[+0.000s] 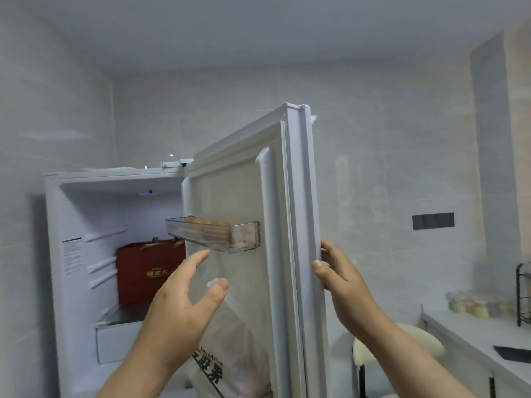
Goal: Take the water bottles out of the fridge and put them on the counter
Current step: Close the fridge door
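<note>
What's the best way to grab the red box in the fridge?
Probably by the loop handles on top of the red box, reaching in from the fridge's open front; they stand up free, and its sides look wide and flat.

Red gift box (143,271), eggs (205,223) in clear tray (245,235), printed bag (230,351), cream stool (416,341)

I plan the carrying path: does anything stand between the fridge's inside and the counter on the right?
Yes. The open fridge door, its edge gripped by the right hand, stands before the counter; a cushioned stool stands beyond the door.
</note>
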Tool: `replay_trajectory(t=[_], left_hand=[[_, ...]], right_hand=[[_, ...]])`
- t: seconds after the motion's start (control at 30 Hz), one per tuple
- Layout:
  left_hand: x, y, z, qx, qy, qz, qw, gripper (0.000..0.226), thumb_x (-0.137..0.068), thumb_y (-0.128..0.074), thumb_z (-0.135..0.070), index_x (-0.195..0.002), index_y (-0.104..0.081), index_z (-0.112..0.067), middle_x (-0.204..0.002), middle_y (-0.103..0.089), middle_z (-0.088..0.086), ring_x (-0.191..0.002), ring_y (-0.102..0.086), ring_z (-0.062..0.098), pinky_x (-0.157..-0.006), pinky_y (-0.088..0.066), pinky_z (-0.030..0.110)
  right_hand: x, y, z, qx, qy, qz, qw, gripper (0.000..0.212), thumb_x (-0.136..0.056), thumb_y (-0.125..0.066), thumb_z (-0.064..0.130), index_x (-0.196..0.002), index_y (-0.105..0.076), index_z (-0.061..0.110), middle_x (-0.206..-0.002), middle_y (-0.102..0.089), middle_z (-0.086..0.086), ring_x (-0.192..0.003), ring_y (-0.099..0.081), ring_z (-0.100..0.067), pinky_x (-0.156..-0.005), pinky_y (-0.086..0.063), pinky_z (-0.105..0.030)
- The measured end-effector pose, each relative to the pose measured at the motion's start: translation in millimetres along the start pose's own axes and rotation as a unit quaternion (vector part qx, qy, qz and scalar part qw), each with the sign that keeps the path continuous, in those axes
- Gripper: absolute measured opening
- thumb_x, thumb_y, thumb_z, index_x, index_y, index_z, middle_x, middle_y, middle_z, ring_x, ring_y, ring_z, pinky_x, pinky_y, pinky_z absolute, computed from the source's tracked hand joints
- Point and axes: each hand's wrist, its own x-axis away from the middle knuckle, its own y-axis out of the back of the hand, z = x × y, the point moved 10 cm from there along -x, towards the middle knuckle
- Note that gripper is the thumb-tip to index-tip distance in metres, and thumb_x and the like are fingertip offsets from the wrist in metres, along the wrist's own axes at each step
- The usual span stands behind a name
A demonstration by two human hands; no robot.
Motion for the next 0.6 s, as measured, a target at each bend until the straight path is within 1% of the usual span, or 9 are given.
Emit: replay_trajectory(t=[0.07, 0.17, 0.27, 0.3, 0.37, 0.43, 0.47, 0.53, 0.6], left_hand=[[2, 5, -5, 0.001, 0.001, -0.004, 1.0, 0.064, -0.066, -0.049, -0.073, -0.126, -0.046, -0.051, -0.129, -0.044, -0.036, -0.124, -0.04, -0.004, -0.101, -0.033, 0.025], [7, 13, -11, -0.008, 0.005, -0.011, 1.0, 0.065, -0.072, -0.055, -0.066, -0.134, -0.046, -0.045, -0.132, -0.042, -0.031, -0.123, -0.037, -0.004, -0.101, -0.031, 0.024], [14, 25, -22, -0.041, -0.016, -0.032, 0.999, 0.048, -0.085, -0.064, -0.051, -0.128, -0.043, -0.052, -0.129, -0.038, -0.033, -0.122, -0.037, -0.003, -0.1, -0.031, 0.024], [16, 31, -24, -0.054, -0.022, -0.044, 0.997, 0.047, -0.086, -0.064, -0.045, -0.126, -0.042, -0.053, -0.131, -0.038, -0.032, -0.123, -0.036, -0.003, -0.101, -0.031, 0.025], [20, 43, -27, -0.094, -0.037, -0.071, 0.992, 0.052, -0.086, -0.064, -0.04, -0.134, -0.045, -0.046, -0.14, -0.035, -0.026, -0.13, -0.03, -0.006, -0.106, -0.027, 0.024], [22, 53, -30, -0.132, -0.045, -0.087, 0.986, 0.057, -0.087, -0.063, -0.041, -0.14, -0.044, -0.038, -0.145, -0.03, -0.025, -0.133, -0.024, -0.008, -0.107, -0.023, 0.023], [22, 59, -30, -0.143, -0.047, -0.094, 0.984, 0.058, -0.087, -0.063, -0.042, -0.142, -0.043, -0.038, -0.146, -0.028, -0.025, -0.134, -0.022, -0.008, -0.106, -0.022, 0.021], [23, 69, -31, -0.156, -0.054, -0.112, 0.98, 0.061, -0.087, -0.062, -0.046, -0.143, -0.041, -0.038, -0.149, -0.027, -0.023, -0.135, -0.02, -0.008, -0.104, -0.02, 0.019], [25, 80, -32, -0.175, -0.056, -0.129, 0.974, 0.065, -0.085, -0.057, -0.053, -0.145, -0.038, -0.039, -0.152, -0.025, -0.022, -0.138, -0.019, -0.005, -0.106, -0.022, 0.024]], right_hand=[[4, -8, 2, 0.001, 0.003, 0.008, 1.0, 0.041, -0.084, -0.054, 0.035, -0.125, -0.056, 0.04, -0.115, -0.066, 0.021, -0.102, -0.062, 0.0, -0.081, -0.048, -0.017], [9, -23, 7, 0.008, 0.02, 0.022, 1.0, 0.043, -0.084, -0.054, 0.037, -0.127, -0.053, 0.041, -0.122, -0.063, 0.02, -0.109, -0.059, 0.0, -0.09, -0.049, -0.025], [13, -44, 16, 0.006, 0.041, 0.049, 0.998, 0.044, -0.085, -0.052, 0.038, -0.129, -0.054, 0.037, -0.123, -0.062, 0.014, -0.109, -0.061, -0.006, -0.089, -0.051, -0.03], [13, -51, 19, 0.008, 0.049, 0.057, 0.997, 0.045, -0.085, -0.051, 0.041, -0.13, -0.054, 0.035, -0.122, -0.062, 0.014, -0.108, -0.061, -0.008, -0.088, -0.051, -0.03], [11, -66, 28, 0.016, 0.068, 0.075, 0.995, 0.05, -0.084, -0.047, 0.049, -0.13, -0.054, 0.033, -0.121, -0.061, 0.014, -0.107, -0.06, -0.007, -0.086, -0.05, -0.026], [7, -82, 39, 0.025, 0.086, 0.09, 0.992, 0.048, -0.083, -0.044, 0.052, -0.128, -0.053, 0.037, -0.12, -0.06, 0.018, -0.108, -0.058, -0.003, -0.082, -0.046, -0.017], [4, -91, 45, 0.026, 0.095, 0.098, 0.99, 0.045, -0.085, -0.044, 0.051, -0.128, -0.053, 0.038, -0.12, -0.061, 0.018, -0.108, -0.058, -0.003, -0.082, -0.046, -0.017], [-2, -110, 55, 0.022, 0.113, 0.115, 0.987, 0.041, -0.091, -0.044, 0.042, -0.131, -0.053, 0.035, -0.123, -0.061, 0.014, -0.108, -0.059, -0.007, -0.087, -0.049, -0.025], [-5, -129, 63, 0.03, 0.133, 0.129, 0.982, 0.044, -0.093, -0.041, 0.042, -0.136, -0.05, 0.036, -0.128, -0.059, 0.015, -0.111, -0.058, -0.006, -0.09, -0.047, -0.025]])
